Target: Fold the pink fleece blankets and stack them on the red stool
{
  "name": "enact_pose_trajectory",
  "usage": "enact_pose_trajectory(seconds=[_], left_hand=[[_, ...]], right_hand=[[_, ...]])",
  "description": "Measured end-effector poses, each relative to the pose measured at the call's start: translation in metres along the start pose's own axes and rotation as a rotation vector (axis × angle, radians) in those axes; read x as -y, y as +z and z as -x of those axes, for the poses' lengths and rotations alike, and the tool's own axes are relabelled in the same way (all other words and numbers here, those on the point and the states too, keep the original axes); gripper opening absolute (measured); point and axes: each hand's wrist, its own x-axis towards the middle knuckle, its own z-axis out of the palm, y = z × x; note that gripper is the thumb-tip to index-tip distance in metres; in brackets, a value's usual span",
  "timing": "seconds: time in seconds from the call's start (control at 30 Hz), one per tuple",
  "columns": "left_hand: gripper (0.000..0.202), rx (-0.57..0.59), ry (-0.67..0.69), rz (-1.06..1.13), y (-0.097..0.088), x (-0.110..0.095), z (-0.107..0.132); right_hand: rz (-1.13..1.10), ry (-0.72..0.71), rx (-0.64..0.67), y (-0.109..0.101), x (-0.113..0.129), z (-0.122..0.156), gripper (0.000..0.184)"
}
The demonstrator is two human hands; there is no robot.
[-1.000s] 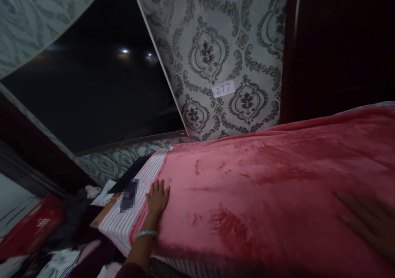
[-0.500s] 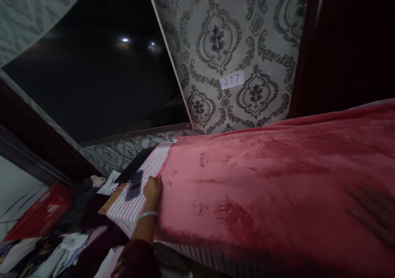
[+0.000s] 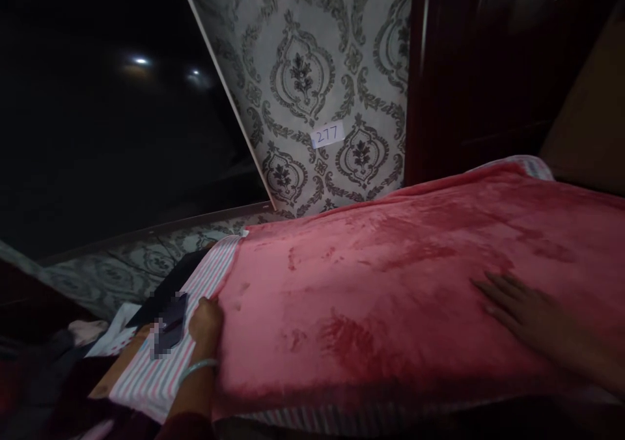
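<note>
A pink plush blanket (image 3: 303,284) is spread over the long surface, with darker brushed marks in its pile. At its left edge my left hand (image 3: 206,323) is closed, fingers curled on the blanket's border, a bracelet on the wrist. Beneath that edge a striped cloth (image 3: 156,368) sticks out to the left. A dark phone (image 3: 173,326), partly pixelated, lies on the stripes beside my left hand. My right hand (image 3: 522,310) rests palm down on the blanket at the right, fingers stretched and apart, holding nothing.
A large dark screen (image 3: 112,121) stands along the patterned wall (image 3: 303,56), which bears a paper label (image 3: 328,134) reading 277. A dark wooden door (image 3: 469,69) is behind the blanket at right. Clothes (image 3: 43,362) lie in a dim heap at left.
The view has swung to the right. My right hand, blurred at the frame's edge before, now lies plainly on the blanket. My left hand stays at the blanket's left edge.
</note>
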Motion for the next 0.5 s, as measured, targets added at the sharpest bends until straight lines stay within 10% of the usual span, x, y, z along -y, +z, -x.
enact_pose_trajectory(seconds=[0.27,0.5], left_hand=[[0.056,0.069,0.073,-0.025,-0.006,0.006,-0.007],[0.066,0.024,0.219,-0.053,0.011,0.031,-0.025]], right_hand=[[0.085,-0.356,0.111,-0.033,0.042,0.064,0.073],[0.278,-0.444,-0.061,-0.025,0.066,0.081,0.076]])
